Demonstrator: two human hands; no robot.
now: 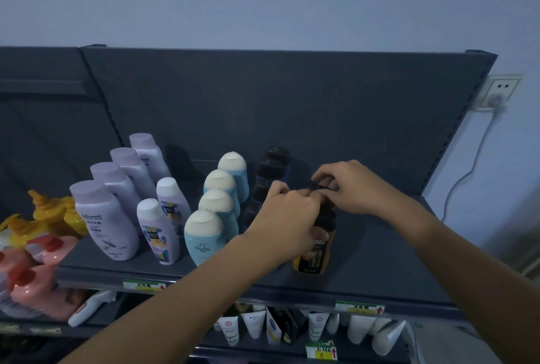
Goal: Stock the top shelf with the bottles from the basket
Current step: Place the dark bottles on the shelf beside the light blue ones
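Note:
A black and yellow bottle [317,249] stands upright near the front of the dark top shelf [380,264]. My left hand [285,217] is wrapped around its upper body. My right hand [347,188] pinches its black cap from the right. Behind it runs a row of dark bottles [273,167], partly hidden by my left hand. Left of those stand a row of blue bottles with cream caps [217,200], two purple-and-white bottles [163,223] and a row of lilac bottles [117,194]. The basket is out of view.
Yellow pump bottles [49,214] and pink bottles with red caps [32,273] fill the neighbouring shelf at left. White tubes [318,328] hang on the shelf below. A wall socket with a plugged cable [496,94] is at right. Bare shelf lies right of the held bottle.

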